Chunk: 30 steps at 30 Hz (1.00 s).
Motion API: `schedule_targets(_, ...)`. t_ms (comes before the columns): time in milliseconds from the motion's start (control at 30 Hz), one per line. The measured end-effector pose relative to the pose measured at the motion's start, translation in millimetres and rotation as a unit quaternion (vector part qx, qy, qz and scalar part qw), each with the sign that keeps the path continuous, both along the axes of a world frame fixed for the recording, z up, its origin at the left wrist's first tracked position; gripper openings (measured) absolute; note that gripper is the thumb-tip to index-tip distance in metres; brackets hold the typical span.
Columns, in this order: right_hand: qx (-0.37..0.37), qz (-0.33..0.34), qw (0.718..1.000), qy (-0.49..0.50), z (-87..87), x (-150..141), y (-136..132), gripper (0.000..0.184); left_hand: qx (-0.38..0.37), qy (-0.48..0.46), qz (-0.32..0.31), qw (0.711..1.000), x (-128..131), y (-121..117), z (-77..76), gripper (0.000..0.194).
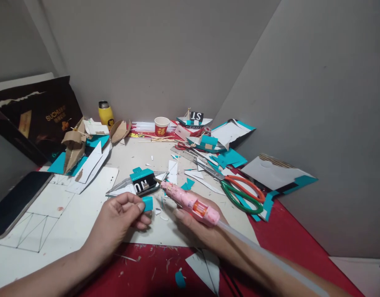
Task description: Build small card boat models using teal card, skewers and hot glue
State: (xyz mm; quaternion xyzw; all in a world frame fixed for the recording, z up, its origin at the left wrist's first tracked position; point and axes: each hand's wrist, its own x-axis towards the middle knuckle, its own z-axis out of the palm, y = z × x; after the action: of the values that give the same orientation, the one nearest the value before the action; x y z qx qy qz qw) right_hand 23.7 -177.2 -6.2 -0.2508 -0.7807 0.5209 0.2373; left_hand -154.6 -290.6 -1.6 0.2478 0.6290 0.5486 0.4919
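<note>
My left hand (125, 212) pinches a small teal piece of cardboard (148, 203) between thumb and fingers. In my right hand (193, 227) is a pink hot glue gun (191, 201), a long clear glue stick (254, 239) trailing from its back end. The gun's nozzle points at a small cardboard boat (142, 181) with a black and teal cabin marked with white letters. It lies just beyond both hands; whether the nozzle touches it I cannot tell. My right fingers are partly hidden under the gun.
Large scissors (239, 192) with orange and green handles lie right among teal and white scraps. Two finished-looking boats (208, 143) stand behind, near a red paper cup (162, 126). A yellow bottle (106, 113), brown box (41, 119) and phone (18, 202) are at left.
</note>
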Motion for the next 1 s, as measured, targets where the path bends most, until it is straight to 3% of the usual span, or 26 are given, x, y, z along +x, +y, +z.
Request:
schedule_targets(200, 0.102, 0.028, 0.994, -0.038, -12.9, -7, 4, 0.029, 0.006, 0.053, 0.021, 0.998, -8, 4, 1.4, 0.020)
schedule_targets(467, 0.189, 0.047, 0.980, -0.049, -28.0, -12, 7, 0.020, 0.001, 0.024, 0.008, 1.000, -10, 8, -17.0, 0.023)
schedule_targets(1000, 0.168, 0.040, 0.983, -0.057, -35.5, -17, 6, 0.022, -0.003, -0.007, 0.011, 1.000, -14, 9, -19.7, 0.020)
